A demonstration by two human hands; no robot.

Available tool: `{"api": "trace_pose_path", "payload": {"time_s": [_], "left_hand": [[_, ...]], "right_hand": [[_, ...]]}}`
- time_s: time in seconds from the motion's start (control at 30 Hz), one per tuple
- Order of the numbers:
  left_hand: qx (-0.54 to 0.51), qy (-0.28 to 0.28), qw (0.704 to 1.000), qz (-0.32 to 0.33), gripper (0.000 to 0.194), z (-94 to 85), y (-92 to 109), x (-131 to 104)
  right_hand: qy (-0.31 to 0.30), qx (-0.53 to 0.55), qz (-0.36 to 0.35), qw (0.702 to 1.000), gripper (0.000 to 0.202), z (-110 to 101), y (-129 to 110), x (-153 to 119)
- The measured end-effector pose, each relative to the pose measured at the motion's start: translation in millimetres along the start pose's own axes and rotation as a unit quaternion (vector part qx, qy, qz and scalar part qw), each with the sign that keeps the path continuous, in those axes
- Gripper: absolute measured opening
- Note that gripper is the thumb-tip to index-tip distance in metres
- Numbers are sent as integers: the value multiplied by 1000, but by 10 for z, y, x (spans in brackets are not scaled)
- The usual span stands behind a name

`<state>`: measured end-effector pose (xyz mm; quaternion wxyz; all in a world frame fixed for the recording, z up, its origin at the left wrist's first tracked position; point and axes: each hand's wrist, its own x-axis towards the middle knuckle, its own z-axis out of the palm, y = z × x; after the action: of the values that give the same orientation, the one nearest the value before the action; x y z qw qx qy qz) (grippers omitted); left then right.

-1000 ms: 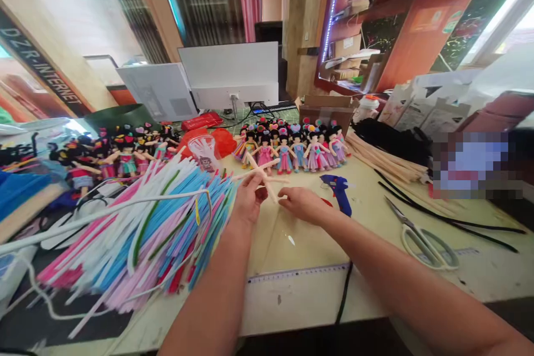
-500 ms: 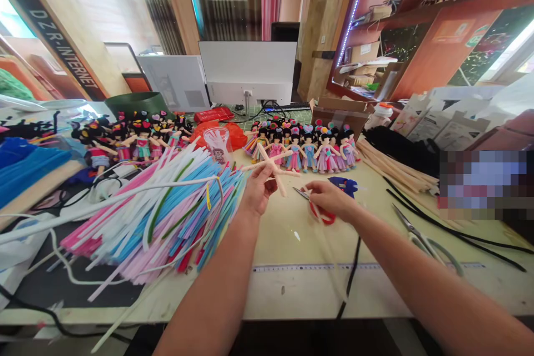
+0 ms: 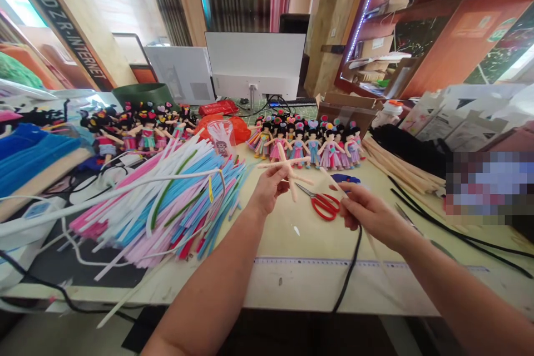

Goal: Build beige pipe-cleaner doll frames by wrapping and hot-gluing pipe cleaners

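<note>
My left hand pinches a beige figure of fuzzy pipe cleaners, with limbs sticking out like a doll's body, raised over the table. To its right, my right hand has its fingers closed on a pale narrow strip. One end of that strip points up towards the figure, and the rest trails below the hand, blurred. Between the hands lie red-handled scissors on the tabletop. A small dark blue item sits just behind my right hand, partly covered.
Colourful pipe cleaners form a large pile at left. Finished dolls stand in rows behind, beside a clear plastic cup. Beige pipe cleaners and black cords lie at right. A ruler runs along the front.
My right hand has moved right, away from the scissors, and the strip's end now shows above its fingers. My left hand still holds the figure. The view has shifted slightly.
</note>
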<state>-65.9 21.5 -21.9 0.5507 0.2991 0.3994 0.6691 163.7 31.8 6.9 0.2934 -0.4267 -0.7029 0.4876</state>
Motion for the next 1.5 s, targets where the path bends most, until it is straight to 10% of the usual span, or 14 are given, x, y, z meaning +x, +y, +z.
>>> {"api": "trace_pose_path", "payload": {"time_s": [0.23, 1.5], "left_hand": [[31, -15, 999, -3, 35, 50, -37, -17], [89, -36, 995, 28, 35, 113, -71, -74]], "right_hand": [[23, -122, -103, 987, 38, 116, -80, 41], [103, -122, -74, 984, 40, 433, -8, 334]]}}
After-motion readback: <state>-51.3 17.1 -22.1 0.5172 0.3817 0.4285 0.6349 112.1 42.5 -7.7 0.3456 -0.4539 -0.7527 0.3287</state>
